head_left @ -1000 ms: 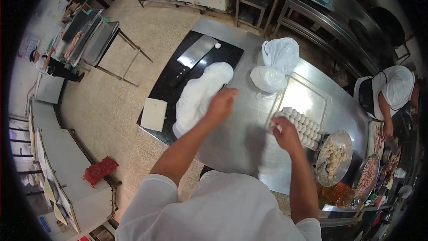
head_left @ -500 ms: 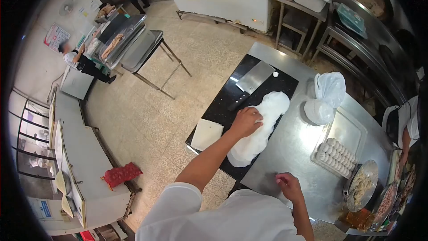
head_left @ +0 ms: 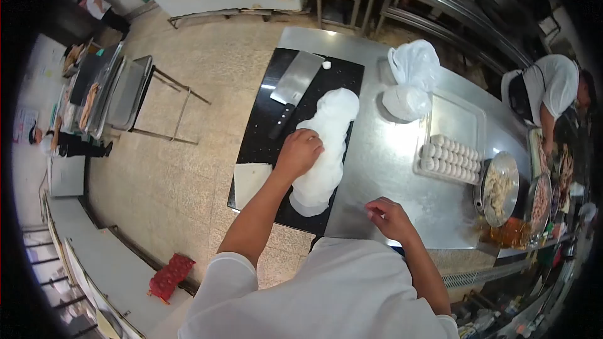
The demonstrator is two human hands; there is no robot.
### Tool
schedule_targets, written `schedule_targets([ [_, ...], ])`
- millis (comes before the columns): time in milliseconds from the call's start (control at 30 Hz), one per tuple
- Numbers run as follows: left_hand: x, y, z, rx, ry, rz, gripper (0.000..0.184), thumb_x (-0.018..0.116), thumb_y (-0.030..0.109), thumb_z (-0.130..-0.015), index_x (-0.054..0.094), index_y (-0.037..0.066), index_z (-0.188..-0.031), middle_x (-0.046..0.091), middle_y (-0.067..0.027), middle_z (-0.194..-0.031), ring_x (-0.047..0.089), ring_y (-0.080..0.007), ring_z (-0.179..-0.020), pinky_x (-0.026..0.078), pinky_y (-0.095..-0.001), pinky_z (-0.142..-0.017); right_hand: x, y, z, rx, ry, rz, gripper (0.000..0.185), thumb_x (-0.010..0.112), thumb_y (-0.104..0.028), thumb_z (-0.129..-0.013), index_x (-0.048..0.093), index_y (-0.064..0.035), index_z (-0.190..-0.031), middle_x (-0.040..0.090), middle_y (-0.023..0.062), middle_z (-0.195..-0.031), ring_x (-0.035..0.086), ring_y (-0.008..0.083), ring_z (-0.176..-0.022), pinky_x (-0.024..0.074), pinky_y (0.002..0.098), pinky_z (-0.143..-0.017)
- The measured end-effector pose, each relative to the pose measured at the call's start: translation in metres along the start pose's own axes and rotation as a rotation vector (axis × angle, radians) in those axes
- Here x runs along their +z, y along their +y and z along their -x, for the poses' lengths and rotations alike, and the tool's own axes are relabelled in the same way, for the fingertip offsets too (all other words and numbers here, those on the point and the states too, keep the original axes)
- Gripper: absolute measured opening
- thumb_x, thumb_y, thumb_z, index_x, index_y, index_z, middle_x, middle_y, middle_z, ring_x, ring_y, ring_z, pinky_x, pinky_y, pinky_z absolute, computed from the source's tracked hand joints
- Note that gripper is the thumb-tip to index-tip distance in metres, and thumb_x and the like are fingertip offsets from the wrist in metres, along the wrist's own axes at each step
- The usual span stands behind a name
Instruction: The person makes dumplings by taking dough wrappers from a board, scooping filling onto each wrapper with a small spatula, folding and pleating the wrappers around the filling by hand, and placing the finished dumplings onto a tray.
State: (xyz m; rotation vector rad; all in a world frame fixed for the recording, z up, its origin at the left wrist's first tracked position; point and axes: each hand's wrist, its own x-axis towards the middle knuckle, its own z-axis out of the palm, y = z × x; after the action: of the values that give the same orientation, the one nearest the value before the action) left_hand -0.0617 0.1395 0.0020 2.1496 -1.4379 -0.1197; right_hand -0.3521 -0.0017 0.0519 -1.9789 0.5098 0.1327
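White dough-like mass, elongated and lumpy, lies lengthwise on the right part of a black board, which rests on the left side of a metal worktop. The left hand rests on the left edge of the mass, its fingers bent and close together; whether they grip or merely press cannot be told. The right hand hangs above the near edge of the worktop, to the right of the board, its fingers curled; whether they meet the thumb or enclose anything cannot be told.

On the far left part of the board lies a cleaver, handle toward the near side, with a small white piece just beside its blade. A pale square slab occupies the near left corner.

Right of the board, a white plastic bag adjoins a rounded white bundle. Next comes a shallow tray, whose near part carries white balls in rows. Farther right stands a metal bowl containing a pale, lumpy mixture.
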Motion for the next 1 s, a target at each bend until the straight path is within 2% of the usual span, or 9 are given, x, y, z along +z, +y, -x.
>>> schedule_targets([
  [200,0.007,-0.007,-0.005,-0.097,0.094,0.064,0.012,0.061,0.014,-0.088,0.065,0.004,-0.094,0.066,-0.0154,-0.096,0.062,-0.036,-0.098,0.049,-0.0475,-0.086,0.003,0.005,0.009,0.035,0.06,-0.003,0.017,0.065,-0.008,-0.088,0.067,-0.0014,-0.105,0.067,0.0142,-0.1,0.067,0.0271,-0.084,0.0543,0.0348,-0.075],
  [300,-0.016,-0.016,-0.009,-0.412,0.21,0.061,0.011,0.057,0.012,-0.092,0.059,0.001,-0.094,0.063,-0.0235,-0.082,0.064,-0.0423,-0.083,0.05,-0.0492,-0.073,-0.001,0.003,0.01,0.034,0.085,0.007,0.017,0.065,-0.008,-0.089,0.067,-0.0011,-0.105,0.067,0.0144,-0.099,0.067,0.0275,-0.085,0.0543,0.0349,-0.075],
  [400,-0.034,-0.03,-0.012,-0.486,0.373,0.213,0.009,0.057,0.011,-0.095,0.059,0.003,-0.095,0.065,-0.017,-0.081,0.066,-0.0322,-0.075,0.05,-0.0412,-0.065,-0.005,0.0,0.01,0.053,0.11,-0.01,0.017,0.065,-0.007,-0.089,0.067,-0.0001,-0.104,0.066,0.0145,-0.095,0.067,0.0279,-0.084,0.0542,0.0354,-0.075],
  [467,-0.042,-0.031,-0.012,-0.551,0.454,0.745,0.006,0.057,0.01,-0.097,0.059,0.006,-0.1,0.064,-0.0056,-0.081,0.063,-0.0159,-0.071,0.049,-0.0312,-0.059,-0.008,-0.007,0.009,0.009,0.156,-0.049,0.018,0.068,-0.009,-0.087,0.066,-0.0003,-0.103,0.066,0.0146,-0.096,0.066,0.0289,-0.085,0.0539,0.0361,-0.075],
  [567,-0.054,0.018,-0.019,-0.594,0.422,1.181,0.01,0.058,0.008,-0.097,0.058,0.008,-0.107,0.06,0.0027,-0.087,0.057,-0.0058,-0.072,0.047,-0.024,-0.057,-0.019,-0.03,0.006,-0.177,0.265,-0.005,0.025,0.073,-0.012,-0.083,0.064,-0.0008,-0.104,0.064,0.0146,-0.099,0.064,0.031,-0.089,0.0531,0.0374,-0.077],
  [700,-0.033,0.103,-0.01,-0.673,0.202,1.484,0.023,0.057,0.01,-0.096,0.054,0.01,-0.119,0.059,0.0007,-0.092,0.059,-0.008,-0.08,0.053,-0.0254,-0.062,-0.028,-0.069,0.001,-0.504,0.47,0.216,0.041,0.081,-0.016,-0.076,0.058,-0.001,-0.106,0.059,0.0156,-0.103,0.061,0.0332,-0.093,0.0514,0.0394,-0.08],
  [833,-0.014,0.167,-0.006,-0.676,0.103,1.683,0.023,0.055,0.012,-0.098,0.053,0.01,-0.121,0.06,0.0,-0.097,0.061,-0.0094,-0.085,0.056,-0.0292,-0.067,-0.033,-0.062,0.0,-0.56,0.576,0.348,0.043,0.081,-0.014,-0.074,0.055,-0.0001,-0.106,0.056,0.0164,-0.101,0.059,0.0333,-0.09,0.0507,0.0401,-0.079],
  [933,-0.01,0.187,-0.001,-0.681,0.027,1.746,0.025,0.057,0.017,-0.099,0.053,0.007,-0.122,0.065,-0.0064,-0.103,0.065,-0.0159,-0.092,0.056,-0.0314,-0.073,-0.044,-0.042,0.014,-0.403,0.418,0.05,0.032,0.076,-0.012,-0.082,0.057,0.0001,-0.106,0.06,0.0132,-0.099,0.06,0.0265,-0.088,0.0499,0.0394,-0.077],
  [1000,-0.006,0.194,0.002,-0.629,-0.036,1.644,0.027,0.058,0.017,-0.099,0.053,0.006,-0.123,0.065,-0.0072,-0.104,0.064,-0.0168,-0.094,0.056,-0.0326,-0.076,-0.05,-0.031,0.028,0.066,0.294,-0.723,0.018,0.066,-0.011,-0.092,0.061,-0.0005,-0.106,0.064,0.008,-0.099,0.061,0.0177,-0.088,0.0498,0.0365,-0.075],
])
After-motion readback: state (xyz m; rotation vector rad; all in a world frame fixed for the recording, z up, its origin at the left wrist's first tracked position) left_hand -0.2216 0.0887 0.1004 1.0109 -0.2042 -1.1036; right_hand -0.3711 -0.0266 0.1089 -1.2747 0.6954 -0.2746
